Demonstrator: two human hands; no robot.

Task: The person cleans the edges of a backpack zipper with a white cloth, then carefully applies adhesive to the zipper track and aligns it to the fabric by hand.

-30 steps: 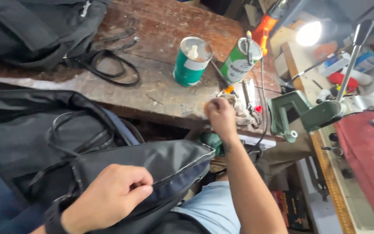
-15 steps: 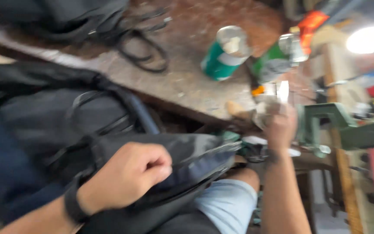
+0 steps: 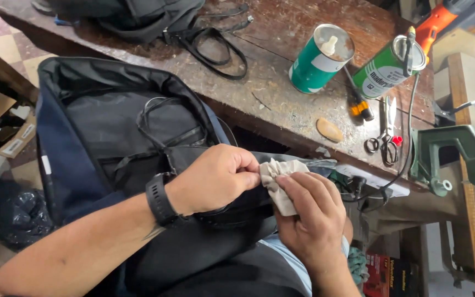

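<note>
Right hand [image 3: 311,217] now back, fingers [image 3: 295,184] pinching cloth [image 3: 279,176].

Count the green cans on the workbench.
2. One green can stands near the middle of the workbench; the other green can stands just right of it, by the scissors. None seems hidden.

The right hand [image 3: 309,217], which a second ago reached up to the table [image 3: 281,104] edge, is now down at the black bag [image 3: 138,143], pressing a pale cloth [image 3: 279,176] beside the left hand [image 3: 215,179].
</note>
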